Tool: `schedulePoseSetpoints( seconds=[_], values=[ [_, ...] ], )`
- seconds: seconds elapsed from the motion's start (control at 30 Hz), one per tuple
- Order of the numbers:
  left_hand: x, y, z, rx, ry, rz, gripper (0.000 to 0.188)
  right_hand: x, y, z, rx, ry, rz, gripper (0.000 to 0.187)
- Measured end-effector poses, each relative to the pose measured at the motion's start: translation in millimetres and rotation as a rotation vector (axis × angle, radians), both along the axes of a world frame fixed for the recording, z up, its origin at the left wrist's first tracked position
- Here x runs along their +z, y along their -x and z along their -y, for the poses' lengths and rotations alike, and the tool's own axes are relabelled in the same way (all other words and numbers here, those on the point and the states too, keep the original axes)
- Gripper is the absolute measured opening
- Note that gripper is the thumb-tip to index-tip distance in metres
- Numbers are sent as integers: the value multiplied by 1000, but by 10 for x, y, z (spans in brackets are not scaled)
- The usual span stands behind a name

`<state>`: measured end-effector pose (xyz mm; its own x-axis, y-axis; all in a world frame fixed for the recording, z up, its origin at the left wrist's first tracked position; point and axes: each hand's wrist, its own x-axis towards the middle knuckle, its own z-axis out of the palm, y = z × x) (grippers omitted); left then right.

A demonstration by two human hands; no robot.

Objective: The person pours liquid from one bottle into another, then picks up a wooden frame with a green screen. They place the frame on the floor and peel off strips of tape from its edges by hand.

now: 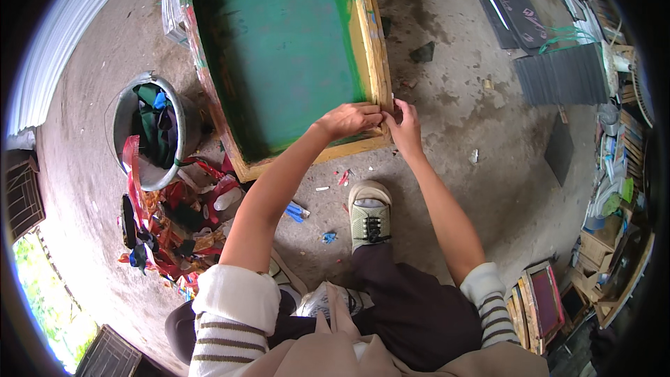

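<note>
Left hand (351, 119) and right hand (406, 128), both half-curled, apparently pinch the wooden frame (376, 45) near its corner.

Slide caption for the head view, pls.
Left hand and right hand at the near right corner of a green-stained wooden frame, with a bucket to its left.

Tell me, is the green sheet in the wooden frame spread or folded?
Spread: the green sheet spans the wooden frame from side to side, and no fold shows.

Daylight bleaches the floor (94, 244) at left; edges bend near the dark rim.
</note>
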<state>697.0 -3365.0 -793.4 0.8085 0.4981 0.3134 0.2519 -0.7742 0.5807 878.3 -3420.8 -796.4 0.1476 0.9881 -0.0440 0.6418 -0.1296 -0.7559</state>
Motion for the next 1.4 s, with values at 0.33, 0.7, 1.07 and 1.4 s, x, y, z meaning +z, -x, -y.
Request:
schedulePoseSetpoints(
  seconds=[0.33,0.7,1.07,1.4],
  values=[
    [-49,-55,107,181,-155,-32,13,-82,121,194,138,-142,67,58],
    [45,-467,44,356,-207,-151,10,28,-243,-110,102,7,146,54],
    [145,-33,-254,72,-353,-67,15,141,-172,-111,82,81,145,52],
    [-13,-247,-172,155,-309,-193,25,-103,-97,-119,56,162,167,73]
  ],
)
